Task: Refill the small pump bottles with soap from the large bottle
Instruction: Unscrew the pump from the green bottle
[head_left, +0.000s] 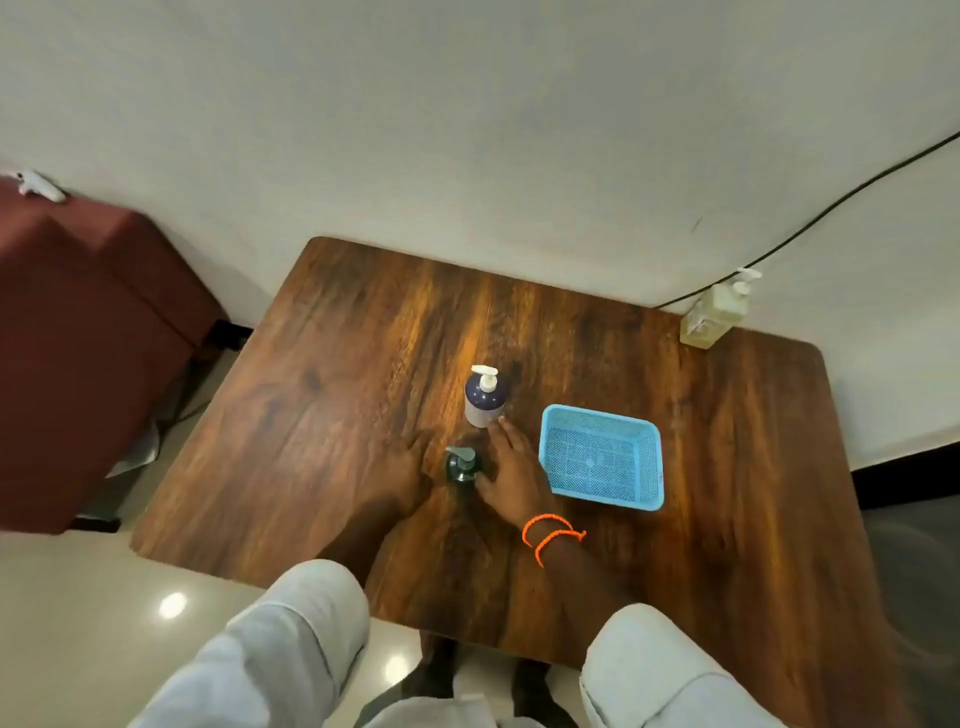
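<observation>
From the head camera, the dark pump bottle (462, 466) stands near the table (311, 364) middle, between both hands. The left hand (402, 470) and right hand (511, 475) lie beside it, fingers straight, gripping nothing. The white-and-blue bottle (484, 397) is just beyond; the large soap bottle (714, 312) sits at the far right corner. Best steady the body with one hand while the other unscrews the pump.

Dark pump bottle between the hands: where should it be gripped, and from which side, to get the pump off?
Probably steady the dark pump bottle round its body with the left hand from the left, and let the right hand take the pump collar from above. It stands upright, nozzle pointing left; its body is mostly hidden.
</observation>
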